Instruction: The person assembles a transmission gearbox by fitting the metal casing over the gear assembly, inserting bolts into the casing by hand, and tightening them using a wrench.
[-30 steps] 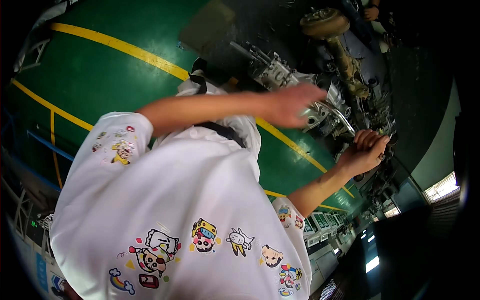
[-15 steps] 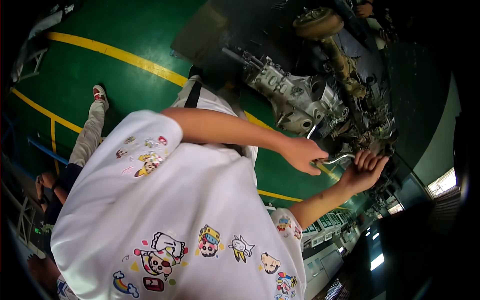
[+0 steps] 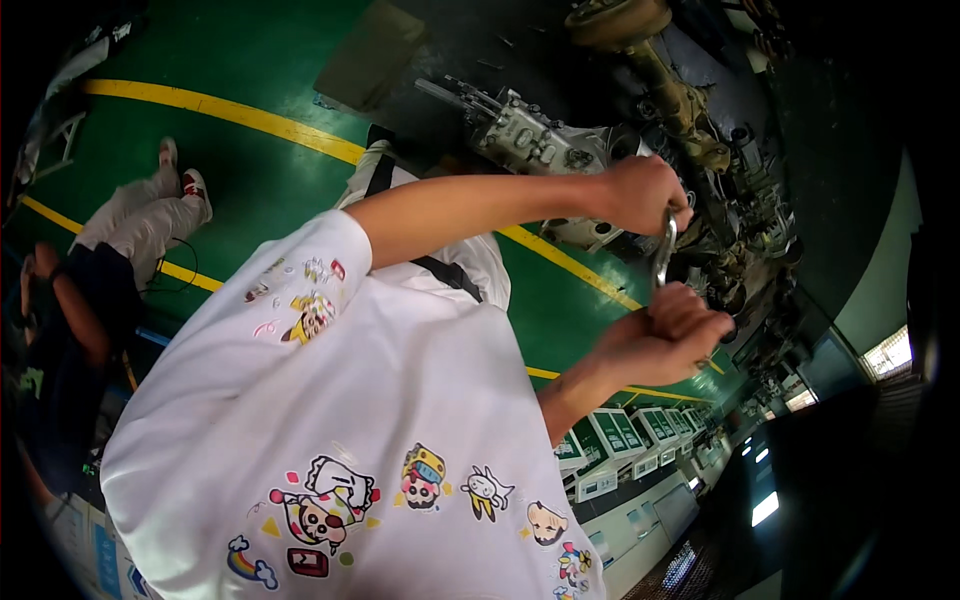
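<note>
My left hand [image 3: 645, 195], reaching in along the upper arm of the picture, is closed on one end of a bent silver speed brace [image 3: 664, 255]. Lower down, my right hand [image 3: 675, 335] wraps round the other end. Between the two fists the bare curved rod shows; its ends are mostly hidden by my fingers. Behind my left wrist lies a grey metal gearbox [image 3: 525, 140], partly covered by my forearm. The brace looks held up in the air, though its lower end is hidden.
An axle [image 3: 690, 125] with a round drum [image 3: 620, 22] and dark mechanical parts [image 3: 750, 210] lie beyond my hands. A person [image 3: 85, 290] stands at the left. Green floor [image 3: 270, 50] carries yellow lines. White and green cases [image 3: 610, 440] stand in a row at lower right.
My left hand has risen and moved right; my right hand has shifted left and slightly down. The brace has swung from nearly level to upright between them. The person at left has moved.
</note>
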`<state>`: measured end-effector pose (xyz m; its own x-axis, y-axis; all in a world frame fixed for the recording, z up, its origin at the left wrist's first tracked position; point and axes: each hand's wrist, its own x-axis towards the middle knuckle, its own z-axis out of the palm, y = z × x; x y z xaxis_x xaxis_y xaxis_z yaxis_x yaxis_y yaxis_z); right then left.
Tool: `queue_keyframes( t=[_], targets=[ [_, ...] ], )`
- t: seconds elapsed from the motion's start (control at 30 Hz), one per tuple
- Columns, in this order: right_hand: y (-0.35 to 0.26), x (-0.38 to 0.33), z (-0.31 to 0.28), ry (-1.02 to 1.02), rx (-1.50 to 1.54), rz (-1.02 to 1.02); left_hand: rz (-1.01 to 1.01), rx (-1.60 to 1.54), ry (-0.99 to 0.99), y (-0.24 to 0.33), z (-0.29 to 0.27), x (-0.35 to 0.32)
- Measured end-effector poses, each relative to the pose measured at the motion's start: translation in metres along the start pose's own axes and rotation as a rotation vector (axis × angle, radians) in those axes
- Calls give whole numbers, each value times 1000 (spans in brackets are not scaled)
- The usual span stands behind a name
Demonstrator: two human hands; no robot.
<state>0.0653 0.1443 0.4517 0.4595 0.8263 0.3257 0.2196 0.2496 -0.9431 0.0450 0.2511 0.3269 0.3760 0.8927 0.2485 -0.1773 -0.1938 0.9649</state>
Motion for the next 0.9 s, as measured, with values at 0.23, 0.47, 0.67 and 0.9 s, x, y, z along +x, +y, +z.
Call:
queue_keyframes(
  t=[0.23,0.47,0.67,0.9],
  targets=[
    [3,9,-8,-244,38,67,33,-70,-49,1,58,8],
    [2,19,0,-234,28,151,22,-191,32,3,65,-1],
    [16,106,-17,215,28,306,6,-37,-325,11,97,-46],
    [13,84,-42,102,57,241,-75,-73,-367,23,36,-63]
  ],
)
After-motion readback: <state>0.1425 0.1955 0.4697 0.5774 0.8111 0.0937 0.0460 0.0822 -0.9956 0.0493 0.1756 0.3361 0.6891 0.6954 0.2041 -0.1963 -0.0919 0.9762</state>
